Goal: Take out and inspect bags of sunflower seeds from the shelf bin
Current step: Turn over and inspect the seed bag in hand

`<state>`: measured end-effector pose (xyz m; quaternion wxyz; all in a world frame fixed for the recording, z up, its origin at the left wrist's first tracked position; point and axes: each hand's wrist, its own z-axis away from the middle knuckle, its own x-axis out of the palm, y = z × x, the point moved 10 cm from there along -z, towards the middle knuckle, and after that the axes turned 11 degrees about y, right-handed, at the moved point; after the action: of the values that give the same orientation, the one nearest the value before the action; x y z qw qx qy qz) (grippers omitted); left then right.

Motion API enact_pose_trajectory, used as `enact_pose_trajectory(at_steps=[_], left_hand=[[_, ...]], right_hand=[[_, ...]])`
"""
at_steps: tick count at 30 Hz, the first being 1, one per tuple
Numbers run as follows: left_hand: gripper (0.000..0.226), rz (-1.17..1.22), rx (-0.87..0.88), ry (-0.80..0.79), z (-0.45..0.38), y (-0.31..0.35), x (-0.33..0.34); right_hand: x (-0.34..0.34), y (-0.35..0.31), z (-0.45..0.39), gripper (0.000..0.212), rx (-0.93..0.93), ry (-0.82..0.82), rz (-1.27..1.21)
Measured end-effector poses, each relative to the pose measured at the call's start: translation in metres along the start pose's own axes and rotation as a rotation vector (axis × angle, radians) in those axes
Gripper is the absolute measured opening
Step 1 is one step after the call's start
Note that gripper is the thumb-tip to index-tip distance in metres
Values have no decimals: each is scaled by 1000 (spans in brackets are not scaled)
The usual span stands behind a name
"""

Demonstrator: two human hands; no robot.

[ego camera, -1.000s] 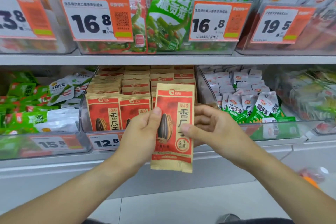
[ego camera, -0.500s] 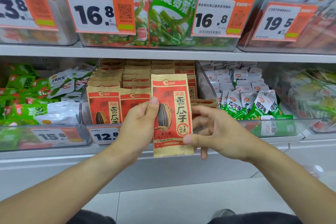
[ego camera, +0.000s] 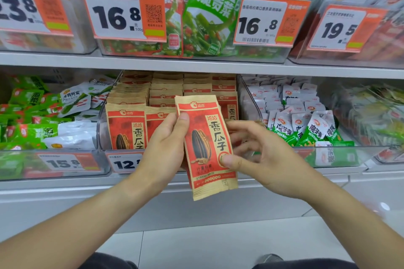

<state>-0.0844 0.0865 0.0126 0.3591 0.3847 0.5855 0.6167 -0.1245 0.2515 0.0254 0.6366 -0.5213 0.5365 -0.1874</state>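
Green vegetable packs (ego camera: 209, 17) stand above; white-green snack sachets (ego camera: 306, 124) fill the right-hand bin.

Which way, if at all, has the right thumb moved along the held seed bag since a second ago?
Yes. The right hand slid its thumb down the sunflower seed bag, from beside the printed seed to the round seal lower on the packet. The left hand grips the opposite edge.

The held seed bag (ego camera: 206, 144) reads "洽洽" and "香瓜子", as does the front bag in the bin (ego camera: 125, 129). Upper-shelf price tags read 16.8 (ego camera: 122, 14), 16.8 again (ego camera: 270, 22) and, far right, 19.5 (ego camera: 345, 28). Lower tags read 15.8 (ego camera: 65, 162) at left and a partly covered "12" (ego camera: 125, 162) on the seed bin.
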Motion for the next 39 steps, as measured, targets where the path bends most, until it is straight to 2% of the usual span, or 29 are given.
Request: enact_pose_trajectory(at_steps=[2,6,9,11,15,20,26,31,34,36,39], left_hand=[[27,-16,35,-25,6,6,4],[42,-25,65,-140,21,13,19],[28,-61,64,-179,23,13,26],[25,-93,86,-188,23,14,26],[41,-65,106,-239,28,15,28],[34,-157,195,-273,31,18,32],[32,-167,223,-268,32,20,33],[37,-163,301,-194,30,28,28],[35,-139,350,-89,26,37,16],[36,-132,350,-94,26,39,15],[34,-163,345,-241,33,34,26]], right_hand=[[-8,-7,-1,59,-28,94,-23],[-1,-12,3,46,-62,113,6],[10,-9,6,43,-22,60,-85],[15,-11,8,44,-2,28,-117],[15,-15,9,48,1,33,-132],[14,-8,7,51,29,63,-112],[14,-8,8,54,29,74,-41],[18,-10,12,46,72,3,-132],[22,-10,16,66,46,-104,-66],[17,-10,15,72,49,-64,-124],[5,-10,10,68,112,71,-341]])
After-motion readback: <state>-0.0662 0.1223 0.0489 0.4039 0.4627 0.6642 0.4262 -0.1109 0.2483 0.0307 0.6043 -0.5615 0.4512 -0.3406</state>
